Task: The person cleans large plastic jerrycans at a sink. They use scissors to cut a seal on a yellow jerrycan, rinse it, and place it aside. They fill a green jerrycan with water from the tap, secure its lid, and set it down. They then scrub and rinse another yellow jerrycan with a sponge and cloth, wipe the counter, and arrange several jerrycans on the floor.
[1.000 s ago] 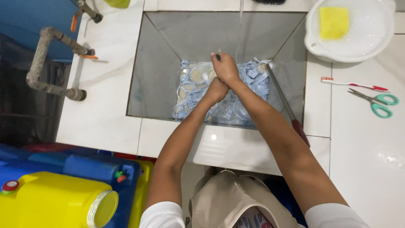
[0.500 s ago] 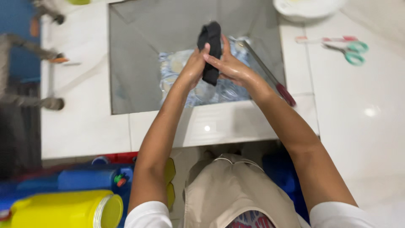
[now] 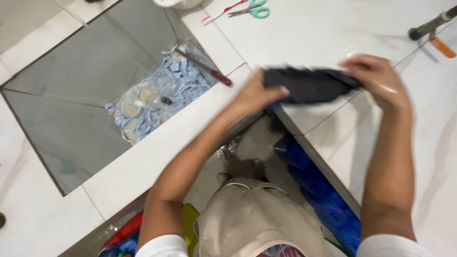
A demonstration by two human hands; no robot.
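Dark cloth (image 3: pixel 309 85) between the left hand (image 3: pixel 257 97) and right hand (image 3: pixel 378 81): motion-blurred, kind unclear. Its ends hidden inside both grips. Beyond the grip, green-handled scissors (image 3: pixel 252 8) and white bowl (image 3: pixel 178 3) cut by top edge. Sink contents (image 3: pixel 152 102) too small to identify.

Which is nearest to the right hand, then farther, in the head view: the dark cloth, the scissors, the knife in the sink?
1. Dark cloth: held in the right hand.
2. Scissors: up and to the left, on the counter.
3. Knife: far left, in the sink.
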